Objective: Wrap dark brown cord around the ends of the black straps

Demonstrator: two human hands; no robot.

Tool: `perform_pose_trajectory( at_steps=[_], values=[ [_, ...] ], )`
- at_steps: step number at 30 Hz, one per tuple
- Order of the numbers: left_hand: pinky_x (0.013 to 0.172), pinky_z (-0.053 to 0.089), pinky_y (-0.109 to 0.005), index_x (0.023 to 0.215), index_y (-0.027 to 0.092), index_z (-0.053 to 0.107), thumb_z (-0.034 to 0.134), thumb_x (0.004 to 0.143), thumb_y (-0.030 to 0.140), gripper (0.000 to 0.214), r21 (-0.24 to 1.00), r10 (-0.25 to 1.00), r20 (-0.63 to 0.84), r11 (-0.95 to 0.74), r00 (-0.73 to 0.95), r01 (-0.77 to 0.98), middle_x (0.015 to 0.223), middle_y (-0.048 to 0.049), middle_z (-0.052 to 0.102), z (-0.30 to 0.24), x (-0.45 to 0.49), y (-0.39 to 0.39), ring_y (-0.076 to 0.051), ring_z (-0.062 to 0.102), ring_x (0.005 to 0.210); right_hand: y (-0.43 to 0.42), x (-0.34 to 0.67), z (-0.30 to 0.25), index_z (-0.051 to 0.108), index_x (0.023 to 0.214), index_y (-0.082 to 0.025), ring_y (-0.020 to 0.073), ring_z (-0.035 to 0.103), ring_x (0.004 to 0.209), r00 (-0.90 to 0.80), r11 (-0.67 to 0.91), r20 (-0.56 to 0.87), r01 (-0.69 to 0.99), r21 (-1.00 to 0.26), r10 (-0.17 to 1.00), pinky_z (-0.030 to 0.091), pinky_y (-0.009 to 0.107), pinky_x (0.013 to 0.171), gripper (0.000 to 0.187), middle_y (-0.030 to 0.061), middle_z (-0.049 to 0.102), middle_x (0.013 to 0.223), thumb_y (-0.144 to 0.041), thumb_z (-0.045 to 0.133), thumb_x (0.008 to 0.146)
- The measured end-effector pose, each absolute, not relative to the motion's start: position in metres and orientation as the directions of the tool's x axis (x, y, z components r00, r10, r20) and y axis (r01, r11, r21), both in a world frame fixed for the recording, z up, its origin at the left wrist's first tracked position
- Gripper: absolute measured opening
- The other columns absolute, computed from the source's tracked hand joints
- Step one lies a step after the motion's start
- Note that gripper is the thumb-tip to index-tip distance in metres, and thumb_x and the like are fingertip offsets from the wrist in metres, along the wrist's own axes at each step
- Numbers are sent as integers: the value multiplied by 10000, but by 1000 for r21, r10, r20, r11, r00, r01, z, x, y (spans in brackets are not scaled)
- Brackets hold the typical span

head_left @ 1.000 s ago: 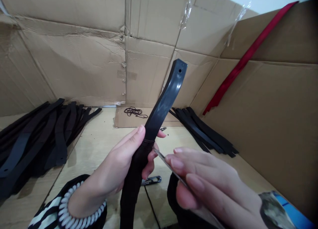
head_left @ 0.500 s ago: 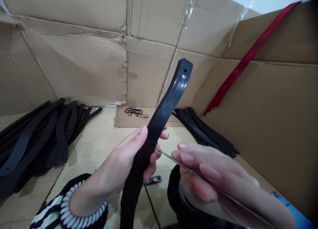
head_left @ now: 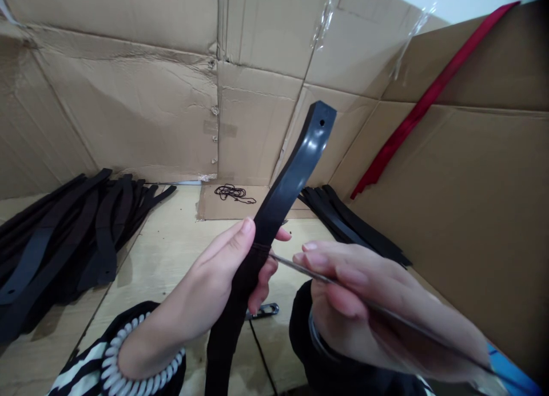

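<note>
My left hand [head_left: 218, 276] grips a long black strap [head_left: 295, 167] around its middle, holding it upright and tilted to the right. The strap's glossy upper end has a small punched hole, and a darker, matte section hangs below my fingers. My right hand [head_left: 364, 304] pinches a thin metal rod [head_left: 407, 323], whose tip reaches the seam line on the strap just above my left fingers. I cannot tell whether the tip is touching the strap. A coiled spiral band [head_left: 141, 350] circles my left wrist.
Black straps lie in piles on the wooden table [head_left: 171, 253], left [head_left: 72, 241] and right [head_left: 355, 230]. Behind stand cardboard walls [head_left: 128, 98] with a red strip [head_left: 420, 110]. A coil of dark cord [head_left: 234, 194] and a metal clip [head_left: 262, 311] lie nearby.
The metal rod has swung flatter, its far end moving right, while its tip stays near the seam. My right hand has shifted slightly right, and the strap's top has tilted a little.
</note>
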State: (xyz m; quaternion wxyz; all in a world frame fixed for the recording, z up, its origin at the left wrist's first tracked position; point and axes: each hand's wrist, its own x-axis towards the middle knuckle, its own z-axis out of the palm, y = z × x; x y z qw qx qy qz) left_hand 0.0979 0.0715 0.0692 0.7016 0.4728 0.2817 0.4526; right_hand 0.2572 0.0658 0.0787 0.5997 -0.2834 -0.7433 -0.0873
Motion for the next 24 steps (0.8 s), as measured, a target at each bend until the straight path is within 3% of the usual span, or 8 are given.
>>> perform_pose_trajectory(
  at_steps=[2,4,6,9,11,16,24],
  values=[
    [496,395,-181,1034,218,607,362,937,555,428,918,904,49,126,425,-376,667,26,521,69,98,72,-63,475,501,74,248,77,684,941,-240,150,688,651,-16,892,977,412,-188,213,610,287,592,112,-2,712,780,-211,658,836],
    [485,391,-176,919,192,585,365,939,547,418,923,906,61,109,419,-369,669,20,527,68,97,72,-63,477,496,84,238,76,676,916,-229,128,683,636,181,933,955,232,-274,235,602,263,564,123,-17,703,771,-139,640,839],
    [473,384,-175,796,164,551,350,944,543,454,937,903,59,97,425,-337,666,8,527,67,97,73,-60,477,484,93,230,76,668,842,-210,103,671,600,296,904,868,34,-426,398,578,216,515,95,-32,689,736,-119,650,826],
    [473,389,-174,713,140,537,329,950,543,512,948,893,53,95,447,-302,652,-2,525,67,96,75,-55,476,470,99,226,77,648,774,-194,78,662,577,245,786,747,-153,-599,618,557,168,510,65,-49,677,680,-151,671,818],
    [465,391,-175,718,137,544,347,941,554,512,939,887,55,110,458,-325,640,0,532,67,95,77,-57,474,458,98,226,77,645,775,-194,78,663,582,270,781,734,-186,-596,624,565,175,533,63,-52,681,673,-161,669,823],
    [461,394,-179,689,127,563,290,948,571,582,947,869,64,103,490,-306,510,-2,504,68,96,76,-80,465,455,93,227,78,644,760,-175,106,665,572,456,856,734,-146,-496,503,579,222,528,72,-35,661,678,-170,711,786],
    [472,406,-199,654,122,580,317,937,579,598,953,864,68,92,498,-289,503,-11,521,70,96,76,-92,470,455,95,227,78,634,753,-181,93,654,567,346,746,661,-261,-613,665,560,196,515,81,-37,679,659,-168,667,826]
  ],
)
